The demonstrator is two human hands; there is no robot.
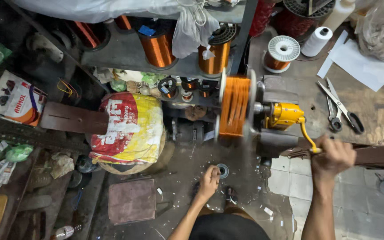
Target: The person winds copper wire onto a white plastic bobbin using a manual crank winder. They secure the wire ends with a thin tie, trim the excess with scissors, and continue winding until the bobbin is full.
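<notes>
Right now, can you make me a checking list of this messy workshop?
Surface: worn brown wooden bench, scratched.
Job's things: yellow hand-crank winder with orange copper-wire coil; small grey spool below.
Clutter: steel scissors, white paper sheets, white thread cone, red-and-yellow sack.
Grippers: right hand grips the crank handle; left hand is closed beside the grey spool.
Cables: loose coloured wires at left.
Surroundings: grey metal shelf of copper-wire spools; littered floor.
</notes>
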